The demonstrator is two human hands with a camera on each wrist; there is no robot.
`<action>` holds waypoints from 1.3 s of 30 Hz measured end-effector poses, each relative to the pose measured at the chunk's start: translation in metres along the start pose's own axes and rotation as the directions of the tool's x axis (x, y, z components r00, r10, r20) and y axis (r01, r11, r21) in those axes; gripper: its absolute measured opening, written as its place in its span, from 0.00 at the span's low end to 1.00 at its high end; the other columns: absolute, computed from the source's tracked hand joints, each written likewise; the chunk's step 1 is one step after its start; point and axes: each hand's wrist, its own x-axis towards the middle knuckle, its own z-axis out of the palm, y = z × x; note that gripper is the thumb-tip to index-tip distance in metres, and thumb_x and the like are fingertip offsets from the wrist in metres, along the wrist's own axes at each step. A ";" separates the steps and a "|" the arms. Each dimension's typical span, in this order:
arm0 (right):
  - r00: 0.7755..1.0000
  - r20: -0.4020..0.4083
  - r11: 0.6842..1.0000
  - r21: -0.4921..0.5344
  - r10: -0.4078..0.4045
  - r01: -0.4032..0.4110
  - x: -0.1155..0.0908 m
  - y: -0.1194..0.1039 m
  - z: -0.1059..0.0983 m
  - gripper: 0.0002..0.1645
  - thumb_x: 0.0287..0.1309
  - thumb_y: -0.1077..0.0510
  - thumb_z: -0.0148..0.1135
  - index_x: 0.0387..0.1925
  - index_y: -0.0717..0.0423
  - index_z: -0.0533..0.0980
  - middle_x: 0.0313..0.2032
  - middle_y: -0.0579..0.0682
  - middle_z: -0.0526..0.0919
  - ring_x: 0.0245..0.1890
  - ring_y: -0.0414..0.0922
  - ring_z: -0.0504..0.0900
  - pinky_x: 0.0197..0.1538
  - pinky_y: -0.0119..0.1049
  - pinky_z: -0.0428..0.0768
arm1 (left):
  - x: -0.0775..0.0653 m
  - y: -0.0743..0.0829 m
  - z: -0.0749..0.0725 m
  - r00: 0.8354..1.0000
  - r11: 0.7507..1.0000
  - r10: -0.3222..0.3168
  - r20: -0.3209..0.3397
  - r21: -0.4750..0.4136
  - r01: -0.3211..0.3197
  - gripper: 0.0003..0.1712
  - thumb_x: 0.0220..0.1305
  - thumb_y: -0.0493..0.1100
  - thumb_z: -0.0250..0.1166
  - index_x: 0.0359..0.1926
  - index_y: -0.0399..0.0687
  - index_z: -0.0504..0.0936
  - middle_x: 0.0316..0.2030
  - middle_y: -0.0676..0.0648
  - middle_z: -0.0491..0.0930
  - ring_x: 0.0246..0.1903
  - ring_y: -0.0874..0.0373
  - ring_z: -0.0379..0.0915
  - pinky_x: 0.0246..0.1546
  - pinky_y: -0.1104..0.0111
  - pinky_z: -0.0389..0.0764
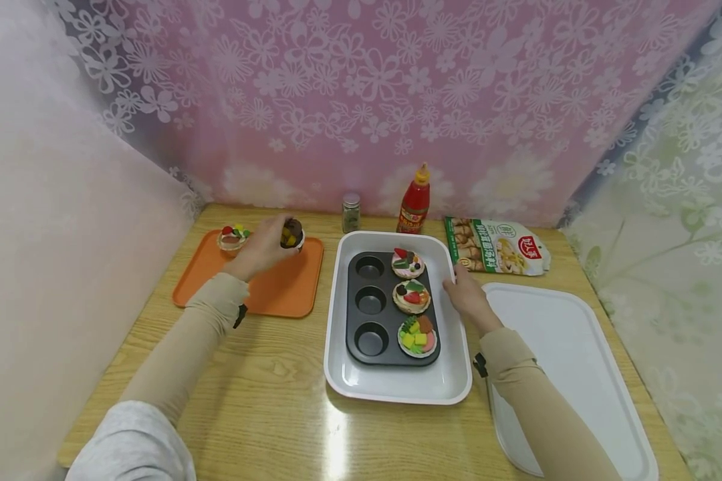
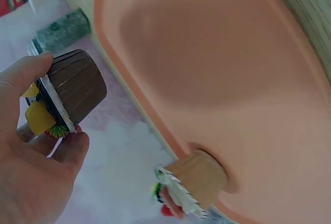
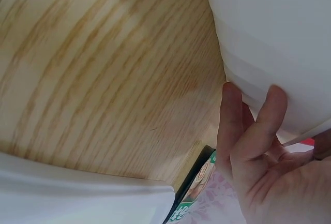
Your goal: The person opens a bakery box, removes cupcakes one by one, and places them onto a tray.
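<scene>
Between thumb and fingers, my left hand [image 1: 266, 247] holds a toy cupcake [image 2: 77, 87] by its rim, above the orange tray [image 1: 289, 304]. It has a brown ridged cup and yellow fruit pieces on top. Another toy cupcake [image 2: 199, 180], with a tan cup, stands at the tray's back left. My right hand [image 1: 470, 299] grips the right rim of a deep white tray [image 1: 391, 387], its fingers against the outer wall. Inside lies a dark muffin pan [image 1: 388, 300]; its right column holds toy cupcakes [image 1: 412, 297], and its left cups [image 1: 370, 300] are bare.
Along the back stand a small spice jar [image 1: 351, 214] and a red sauce bottle [image 1: 414, 204]. A green and white food packet [image 1: 496, 247] lies right of them. A flat white tray [image 1: 568, 361] lies at the right, partly under the right forearm. Floral curtains [image 1: 361, 100] enclose the table.
</scene>
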 end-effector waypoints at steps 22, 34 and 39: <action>1.000 -0.014 1.000 -0.016 0.014 -0.014 0.004 0.002 0.002 0.28 0.82 0.53 0.40 0.73 0.65 0.58 0.70 0.72 0.70 0.68 0.68 0.75 0.63 0.63 0.80 | 0.009 -0.038 -0.009 0.993 0.964 -0.121 -0.017 0.235 0.122 0.47 0.68 0.49 0.72 0.79 0.39 0.60 0.70 0.29 0.72 0.69 0.27 0.66 0.69 0.35 0.70; 0.999 0.000 0.999 0.013 0.038 -0.038 0.004 -0.001 0.001 0.28 0.82 0.53 0.40 0.74 0.64 0.58 0.71 0.72 0.69 0.69 0.68 0.74 0.65 0.63 0.79 | 0.009 -0.047 -0.009 0.989 0.962 -0.143 0.018 0.239 0.135 0.48 0.69 0.49 0.72 0.80 0.37 0.58 0.70 0.26 0.71 0.69 0.27 0.65 0.74 0.36 0.62; 1.000 -0.017 1.000 0.004 0.026 -0.026 0.003 0.000 0.003 0.28 0.82 0.53 0.41 0.72 0.65 0.59 0.69 0.72 0.71 0.67 0.68 0.76 0.63 0.63 0.80 | 0.008 -0.047 -0.007 0.990 0.962 -0.138 0.031 0.241 0.127 0.48 0.69 0.47 0.72 0.79 0.36 0.58 0.70 0.25 0.71 0.70 0.26 0.65 0.78 0.36 0.54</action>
